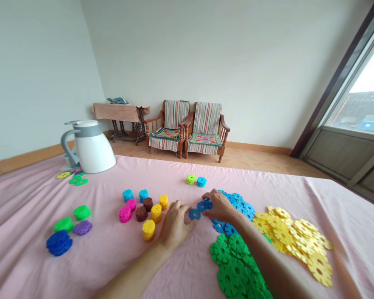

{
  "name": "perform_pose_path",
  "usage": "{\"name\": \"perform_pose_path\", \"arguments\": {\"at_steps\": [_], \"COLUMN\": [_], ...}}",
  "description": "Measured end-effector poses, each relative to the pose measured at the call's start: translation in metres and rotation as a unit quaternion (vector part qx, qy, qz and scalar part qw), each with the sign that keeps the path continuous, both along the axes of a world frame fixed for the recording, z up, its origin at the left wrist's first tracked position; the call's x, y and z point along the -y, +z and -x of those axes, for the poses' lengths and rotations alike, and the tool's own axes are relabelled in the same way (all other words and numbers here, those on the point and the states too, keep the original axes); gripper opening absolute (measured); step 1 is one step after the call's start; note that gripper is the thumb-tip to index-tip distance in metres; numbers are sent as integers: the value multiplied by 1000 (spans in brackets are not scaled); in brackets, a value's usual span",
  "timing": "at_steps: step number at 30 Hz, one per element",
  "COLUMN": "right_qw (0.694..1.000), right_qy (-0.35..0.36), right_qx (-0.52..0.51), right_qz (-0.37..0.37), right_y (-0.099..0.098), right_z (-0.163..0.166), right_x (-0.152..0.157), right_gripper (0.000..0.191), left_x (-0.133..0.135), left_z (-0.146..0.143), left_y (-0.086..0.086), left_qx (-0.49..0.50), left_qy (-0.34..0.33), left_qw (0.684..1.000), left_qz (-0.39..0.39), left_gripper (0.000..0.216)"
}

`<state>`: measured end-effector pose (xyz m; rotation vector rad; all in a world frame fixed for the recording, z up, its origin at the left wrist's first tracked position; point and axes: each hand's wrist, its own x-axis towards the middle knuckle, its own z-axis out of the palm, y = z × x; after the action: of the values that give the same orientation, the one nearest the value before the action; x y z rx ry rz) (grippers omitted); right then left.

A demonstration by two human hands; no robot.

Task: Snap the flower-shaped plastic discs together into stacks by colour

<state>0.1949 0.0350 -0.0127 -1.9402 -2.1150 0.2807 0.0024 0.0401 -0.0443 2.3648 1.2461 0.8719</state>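
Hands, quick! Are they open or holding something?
Left hand: open beside a blue disc, holding nothing visible.
Right hand: over other blue discs; whether it grips one cannot be told.

A blue notched disc with a central hole lies between the left hand and right hand; more blue discs overlap loosely around the right hand.
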Motion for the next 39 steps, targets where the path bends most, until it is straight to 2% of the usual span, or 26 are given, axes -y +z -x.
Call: {"name": "perform_pose_path", "arguments": {"at_steps": [8, 14, 17, 22, 26, 29, 31, 34, 36, 39], "right_qw": [1000, 998, 997, 994, 995, 992, 989, 986, 990, 996], "right_qy": [1, -3, 0, 58, 72, 75, 57, -11, -51, -68], "right_qx": [4, 42, 8, -32, -30, -51, -77, -94, -59, 5], "right_qz": [-4, -56, -79, -86, -68, -82, -109, -137, -118, -65], "right_y": [1, 5, 4, 2, 1, 1, 3, 7, 9, 8], "right_z": [7, 12, 15, 26, 31, 29, 23, 10, 0, -10], "right_x": [4, 17, 20, 21, 22, 20, 17, 9, 3, -5], "right_gripper": [35, 31, 27, 28, 30, 33, 27, 18, 21, 32], "left_x": [1, 1, 1, 1, 1, 0, -1, -2, -2, -1], "left_z": [-1, 0, 0, 2, 3, 3, 4, 4, 4, 4], "left_y": [3, 1, 0, 0, -2, -3, -4, -6, -6, -6], "left_qx": [4, 11, 29, 57, 66, 68, 66, 58, 53, 41], "left_qy": [-3, -1, 4, 6, -4, -11, -12, -12, -10, -11], "left_qw": [1000, 1000, 1000, 998, 998, 997, 998, 998, 998, 999], "left_qz": [-3, 1, 3, 14, 19, 17, 18, 21, 21, 22], "left_gripper": [17, 17, 25, 41, 38, 35, 34, 33, 32, 31]}}
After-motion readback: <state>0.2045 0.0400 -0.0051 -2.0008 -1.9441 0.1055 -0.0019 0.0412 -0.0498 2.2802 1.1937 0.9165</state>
